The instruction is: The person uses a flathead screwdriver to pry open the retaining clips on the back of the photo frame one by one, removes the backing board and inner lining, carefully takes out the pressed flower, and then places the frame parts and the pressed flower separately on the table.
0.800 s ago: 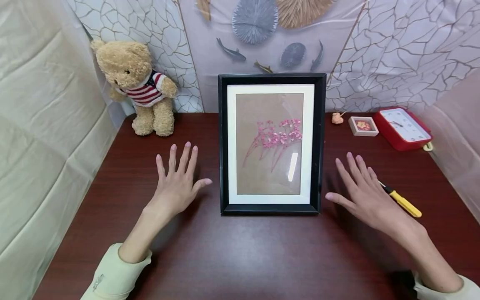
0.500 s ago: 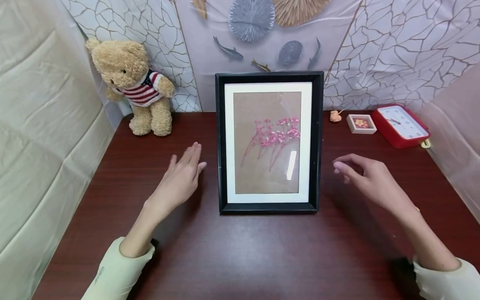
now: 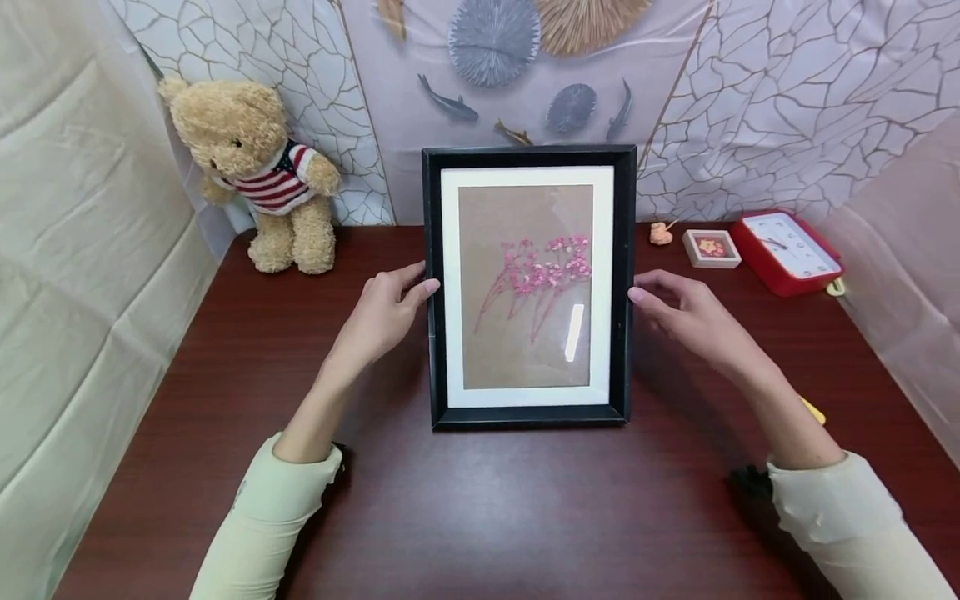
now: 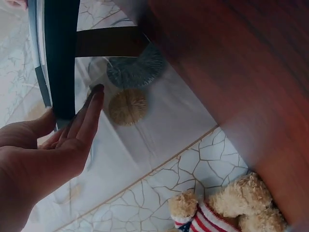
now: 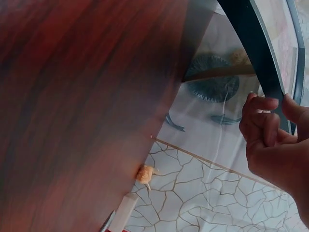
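A black picture frame (image 3: 528,417) with a white mat and pink pressed flowers stands upright on the table, propped by a rear leg (image 4: 108,42) seen in the left wrist view. My left hand (image 3: 378,321) holds its left edge, thumb at the front and fingers behind. On the opposite edge, my right hand (image 3: 697,321) pinches the frame between thumb and curled fingers. The right wrist view shows that hand (image 5: 275,140) with its thumb on the frame's side (image 5: 260,58).
A teddy bear (image 3: 273,183) stands at the back left of the dark red table (image 3: 487,517). Back right are a small orange object (image 3: 661,233), a small square box (image 3: 711,262) and a red clock (image 3: 787,250). A yellow handle (image 3: 813,409) shows beside the right forearm.
Both hands have moved inward from beside the frame and taken hold of its two side edges. The right hand's fingers have curled. The head view has shifted slightly.
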Action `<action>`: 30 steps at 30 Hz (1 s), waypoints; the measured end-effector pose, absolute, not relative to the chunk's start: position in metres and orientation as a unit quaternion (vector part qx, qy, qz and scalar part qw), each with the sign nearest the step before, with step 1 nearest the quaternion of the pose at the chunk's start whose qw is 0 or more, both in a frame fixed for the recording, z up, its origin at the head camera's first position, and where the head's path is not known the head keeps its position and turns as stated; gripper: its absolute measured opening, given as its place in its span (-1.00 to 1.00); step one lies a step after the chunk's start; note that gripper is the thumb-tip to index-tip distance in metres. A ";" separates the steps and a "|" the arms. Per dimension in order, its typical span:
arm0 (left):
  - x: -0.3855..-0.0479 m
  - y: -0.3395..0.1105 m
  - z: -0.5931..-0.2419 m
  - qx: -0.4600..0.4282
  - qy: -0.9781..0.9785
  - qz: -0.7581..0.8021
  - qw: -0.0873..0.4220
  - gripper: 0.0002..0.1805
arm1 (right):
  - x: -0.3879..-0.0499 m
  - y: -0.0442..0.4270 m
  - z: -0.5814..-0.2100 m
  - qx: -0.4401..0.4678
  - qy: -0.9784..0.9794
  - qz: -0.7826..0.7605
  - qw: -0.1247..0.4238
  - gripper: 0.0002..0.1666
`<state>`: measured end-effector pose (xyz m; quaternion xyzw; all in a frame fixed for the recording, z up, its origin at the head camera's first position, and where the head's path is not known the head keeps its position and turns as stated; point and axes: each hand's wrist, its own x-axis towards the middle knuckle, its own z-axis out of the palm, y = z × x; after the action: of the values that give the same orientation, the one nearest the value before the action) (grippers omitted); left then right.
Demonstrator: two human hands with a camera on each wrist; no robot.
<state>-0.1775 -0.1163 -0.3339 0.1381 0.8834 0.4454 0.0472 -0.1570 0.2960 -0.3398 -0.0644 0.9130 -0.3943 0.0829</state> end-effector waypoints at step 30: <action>-0.162 -0.114 -0.333 0.197 0.806 0.538 -0.147 -0.64 | -0.149 0.288 -0.323 -0.162 0.873 -0.453 -0.083 -0.73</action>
<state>-0.1618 -0.1141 -0.3334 0.1973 0.8063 0.5379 -0.1468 -0.1494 0.2882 -0.3234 -0.1624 0.8725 -0.4532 -0.0833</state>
